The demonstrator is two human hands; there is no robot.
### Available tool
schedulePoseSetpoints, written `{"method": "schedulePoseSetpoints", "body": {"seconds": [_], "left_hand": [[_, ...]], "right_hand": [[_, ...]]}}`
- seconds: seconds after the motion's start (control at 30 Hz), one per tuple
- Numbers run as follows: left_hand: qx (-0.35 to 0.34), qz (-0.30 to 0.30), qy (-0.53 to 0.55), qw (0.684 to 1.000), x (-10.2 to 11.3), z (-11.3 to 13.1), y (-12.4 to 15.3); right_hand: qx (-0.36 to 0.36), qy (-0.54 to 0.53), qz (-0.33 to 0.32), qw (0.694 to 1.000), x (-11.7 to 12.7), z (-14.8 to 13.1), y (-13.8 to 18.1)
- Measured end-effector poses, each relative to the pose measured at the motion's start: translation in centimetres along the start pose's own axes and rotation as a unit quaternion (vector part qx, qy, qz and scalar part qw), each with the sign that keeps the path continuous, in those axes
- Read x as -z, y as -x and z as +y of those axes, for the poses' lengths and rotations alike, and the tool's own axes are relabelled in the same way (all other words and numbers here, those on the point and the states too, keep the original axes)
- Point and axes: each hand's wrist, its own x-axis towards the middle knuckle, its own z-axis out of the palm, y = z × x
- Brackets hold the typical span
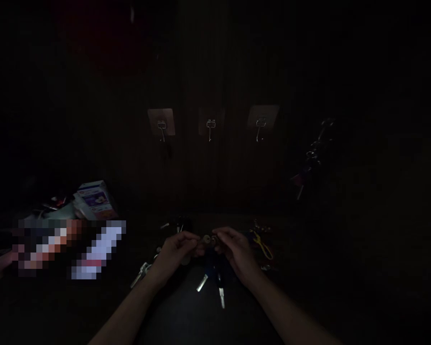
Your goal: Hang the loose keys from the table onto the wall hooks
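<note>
Faint light reached the dark, possibly wooden wall (230, 177) with its three metal hooks (210, 124), above a shadowy desk (179, 311).

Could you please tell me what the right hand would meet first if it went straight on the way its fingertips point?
Probably the small round piece, then the left hand just beyond; the picture is dark, so depth along that line is unclear.

Left hand (181, 249) and right hand (237, 249) nearly meet — fingertips (197, 238) pinched (both forearms (129, 304) slant inward).
</note>
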Motion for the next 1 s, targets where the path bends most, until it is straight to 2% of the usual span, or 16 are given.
{"method": "schedulePoseSetpoints", "body": {"seconds": [0.33, 0.53, 0.83, 1.0], "left_hand": [[-0.086, 0.025, -0.099, 0.991, -0.4, 0.1, 0.0], [-0.088, -0.004, -0.139, 0.986, -0.5, 0.0, 0.1], [-0.082, 0.014, -0.135, 0.987, -0.7, 0.0, -0.1], [-0.064, -0.028, -0.118, 0.991, -0.3, -0.1, 0.0]], "right_hand": [[0.055, 0.164, -0.043, 0.984, -1.0, -1.5, 1.6], [0.068, 0.184, -0.051, 0.979, -1.2, -1.4, 1.8], [0.097, 0.21, -0.072, 0.97, -0.9, -0.7, 2.0], [0.114, 0.218, -0.069, 0.967, -1.0, -0.6, 2.1]]}}
